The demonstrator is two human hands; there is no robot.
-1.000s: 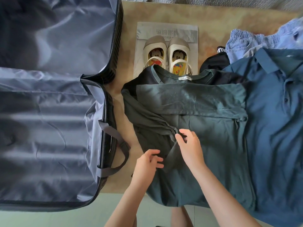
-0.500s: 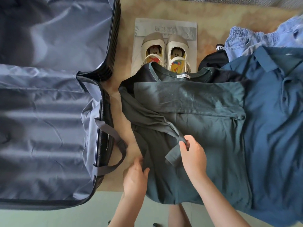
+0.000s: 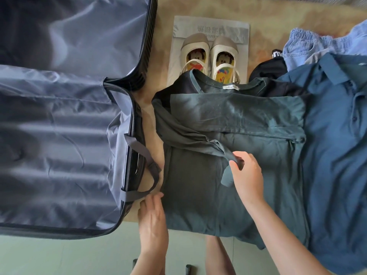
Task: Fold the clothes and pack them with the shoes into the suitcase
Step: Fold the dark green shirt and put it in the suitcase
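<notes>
The dark green T-shirt [image 3: 228,124] lies half folded in the middle of the worktop [image 3: 278,26], its hem over the near edge. The right hand [image 3: 247,175] pinches its sleeve end. The left hand [image 3: 153,219] lays straight fingers against its left side. Toward the far edge stand the shoes [image 3: 210,54], and the open suitcase [image 3: 59,135] lies at the left edge.

Soft daylight fell evenly; the suitcase lining [image 3: 59,135] showed pale sheen bands, shadows were faint, and wide-angle distortion bent the edges.

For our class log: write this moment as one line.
right hand: pinches green T-shirt sleeve | left hand: touches its edge | suitcase: open
</notes>
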